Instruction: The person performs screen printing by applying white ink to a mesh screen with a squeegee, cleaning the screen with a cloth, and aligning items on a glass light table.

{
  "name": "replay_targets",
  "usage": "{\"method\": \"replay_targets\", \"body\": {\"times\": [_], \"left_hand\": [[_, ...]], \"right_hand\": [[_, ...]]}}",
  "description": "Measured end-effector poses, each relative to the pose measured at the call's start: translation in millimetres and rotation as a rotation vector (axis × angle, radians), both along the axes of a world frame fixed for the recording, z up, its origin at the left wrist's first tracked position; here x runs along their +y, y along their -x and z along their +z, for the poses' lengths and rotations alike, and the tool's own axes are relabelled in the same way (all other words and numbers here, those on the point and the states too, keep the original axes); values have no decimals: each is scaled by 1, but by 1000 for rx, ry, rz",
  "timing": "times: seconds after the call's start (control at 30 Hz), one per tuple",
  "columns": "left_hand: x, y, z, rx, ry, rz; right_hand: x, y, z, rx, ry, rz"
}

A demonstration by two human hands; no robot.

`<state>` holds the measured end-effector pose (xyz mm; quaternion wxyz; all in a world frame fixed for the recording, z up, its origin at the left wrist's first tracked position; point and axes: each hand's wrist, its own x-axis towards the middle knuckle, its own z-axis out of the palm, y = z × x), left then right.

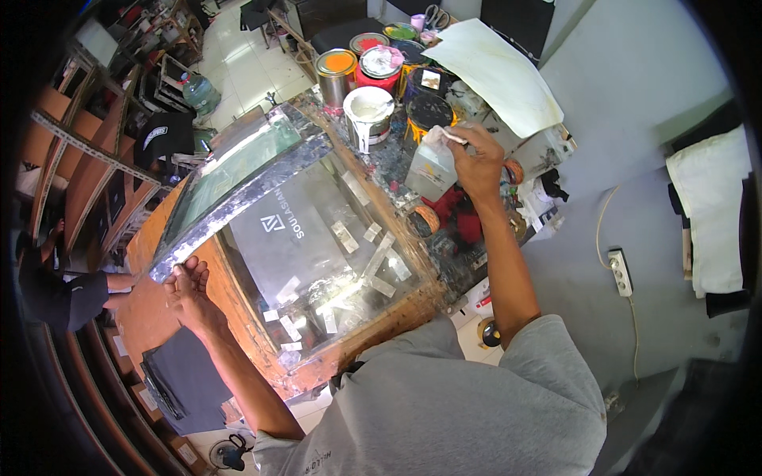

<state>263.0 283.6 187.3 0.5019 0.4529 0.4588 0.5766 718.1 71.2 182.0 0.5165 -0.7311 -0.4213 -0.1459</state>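
My left hand [189, 287] is closed on the lower end of a screen printing frame [238, 206], its bar smeared with paint. The frame is tilted up along its left side, clear of the glass-topped printing board [333, 305]. A dark grey piece with a white print [290, 226] lies flat on that board, with several pale tape strips [379, 254] around it. At the right, my right hand [479, 159] pinches a whitish rag [446, 136] at the top of a translucent container [432, 169]. Whether the container rests on the bench is unclear.
Open paint cans [337, 75] and a white paint tub [369, 115] crowd the bench beyond the board. Tape rolls [425, 220] lie near the container. A white sheet [504, 75] covers the far right. Black fabric [186, 377] is stacked at left; another person's arm [119, 282] shows there.
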Motion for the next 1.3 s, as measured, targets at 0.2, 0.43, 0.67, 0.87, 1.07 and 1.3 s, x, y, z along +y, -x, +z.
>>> {"method": "replay_targets", "body": {"times": [0.2, 0.43, 0.67, 0.87, 1.07, 1.3], "left_hand": [[-12, -3, 4, 57, -14, 27], [-14, -20, 13, -50, -37, 74], [-18, -20, 21, -47, 15, 96], [-18, -24, 27, -43, 14, 71], [-19, -25, 27, -43, 25, 78], [-19, -24, 26, -59, 12, 71]], "right_hand": [[5, -15, -26, -437, 232, 21], [-13, -5, -27, -500, 451, 101], [-1, 1, -34, -464, 455, 83], [-3, -17, -46, -515, 348, 113], [1, -16, -40, -267, 321, 41], [-3, -17, -58, -356, 289, 49]]}}
